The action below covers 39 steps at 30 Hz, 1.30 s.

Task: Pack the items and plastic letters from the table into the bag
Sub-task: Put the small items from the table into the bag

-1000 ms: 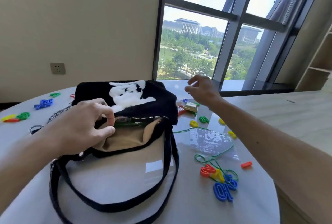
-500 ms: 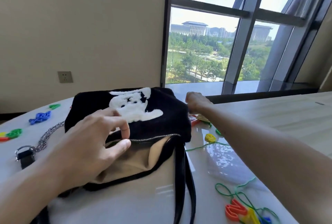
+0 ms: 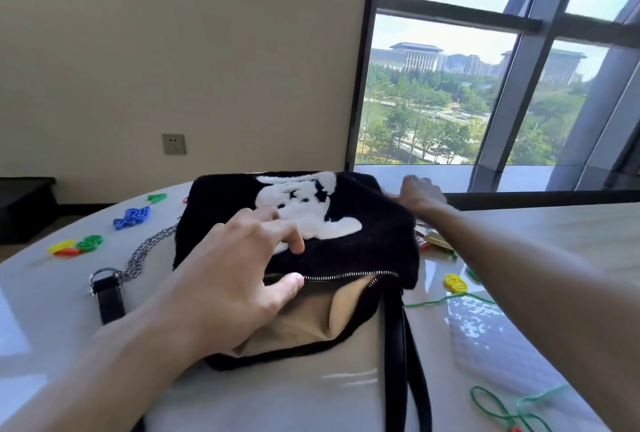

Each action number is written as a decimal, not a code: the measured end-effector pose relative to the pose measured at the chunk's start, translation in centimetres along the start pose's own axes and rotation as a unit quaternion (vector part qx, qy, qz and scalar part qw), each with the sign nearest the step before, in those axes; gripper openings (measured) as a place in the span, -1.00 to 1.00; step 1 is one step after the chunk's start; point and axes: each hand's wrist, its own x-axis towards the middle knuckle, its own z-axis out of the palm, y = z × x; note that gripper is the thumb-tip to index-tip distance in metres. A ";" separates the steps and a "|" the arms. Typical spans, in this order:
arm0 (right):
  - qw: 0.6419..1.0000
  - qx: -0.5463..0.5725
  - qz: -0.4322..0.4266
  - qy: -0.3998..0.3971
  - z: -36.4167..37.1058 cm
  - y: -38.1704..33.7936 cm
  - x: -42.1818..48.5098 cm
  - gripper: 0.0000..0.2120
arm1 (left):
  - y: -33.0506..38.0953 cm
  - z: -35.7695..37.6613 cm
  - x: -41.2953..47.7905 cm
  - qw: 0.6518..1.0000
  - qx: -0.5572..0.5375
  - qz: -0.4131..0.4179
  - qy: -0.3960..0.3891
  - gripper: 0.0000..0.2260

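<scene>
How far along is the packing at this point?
Early on. Done: the bag is unzipped; its contents cannot be made out. In hand: the left hand holds its mouth open, while the right hand reaches behind the bag toward items there; what it holds cannot be told. Left: the blue letters, the green and yellow ones, a yellow piece and the green string.

- A single head-worn view is given, looking forward and slightly down across the table [image 3: 104,310].
- The bag [image 3: 363,244] is seen close up; a window [image 3: 485,85] is faced beyond.
</scene>
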 end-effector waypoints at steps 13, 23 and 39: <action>0.679 0.713 0.067 -0.159 -12.1 -1.0 -11.1 -0.62 | -3.7 -1.5 -0.9 0.964 0.168 -0.169 -0.118 -0.73; 0.935 0.115 -0.334 0.038 -11.5 -7.1 -28.3 -0.73 | -3.9 -2.0 -0.8 0.991 -0.057 -0.121 0.028 -0.56; 0.860 -0.262 -0.403 0.173 -3.8 -14.4 -24.0 -0.58 | -0.7 -3.6 -0.1 0.976 -0.072 -0.110 0.172 -0.68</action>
